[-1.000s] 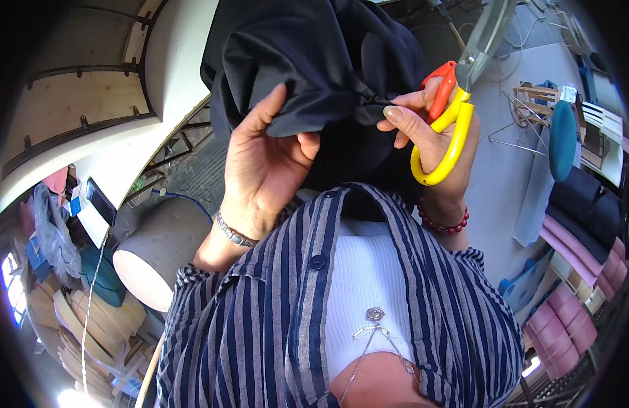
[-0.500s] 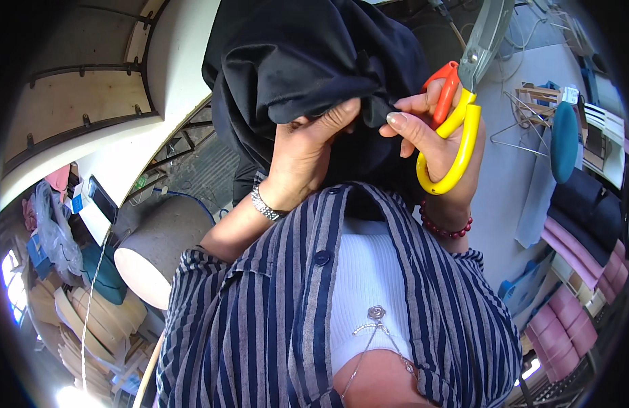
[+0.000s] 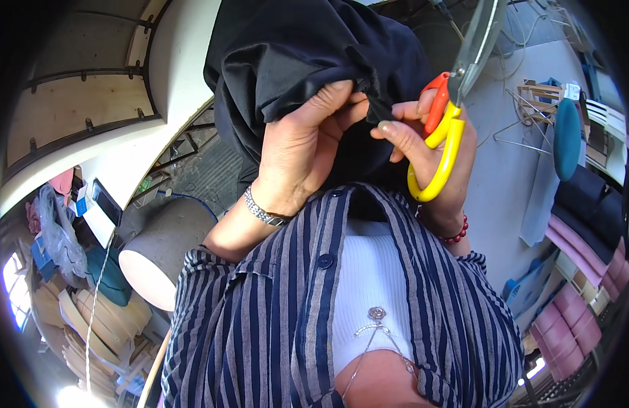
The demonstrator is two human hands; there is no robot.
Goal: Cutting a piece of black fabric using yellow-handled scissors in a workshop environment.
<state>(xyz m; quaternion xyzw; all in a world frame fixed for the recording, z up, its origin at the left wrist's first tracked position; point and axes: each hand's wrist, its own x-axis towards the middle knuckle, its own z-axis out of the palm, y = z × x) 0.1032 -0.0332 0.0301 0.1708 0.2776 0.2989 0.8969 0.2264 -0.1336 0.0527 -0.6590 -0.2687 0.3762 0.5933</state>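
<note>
A large piece of black fabric [image 3: 287, 75] hangs in folds in front of my chest. My left hand [image 3: 304, 136] grips its gathered edge between thumb and fingers. Close by on the right, my right hand [image 3: 423, 139] pinches the tip of a narrow black strip of the fabric [image 3: 377, 109]. Hooked over that same hand is a pair of scissors [image 3: 457, 81] with one red and one yellow handle. Their blades point up and away from the cloth. The fingertips of my left hand are partly hidden behind the folds.
To the left are a white curved panel [image 3: 182, 75] and a grey cylinder [image 3: 168, 238] with a pale end. Wooden pieces [image 3: 104, 319] lie at lower left. On the right are a teal oval pad [image 3: 567, 139], metal wire frames and pink padded pieces [image 3: 559, 333].
My right hand has shifted slightly left and down with the scissors, whose blades now stand farther left. My left hand has turned a little, showing more of its fingers.
</note>
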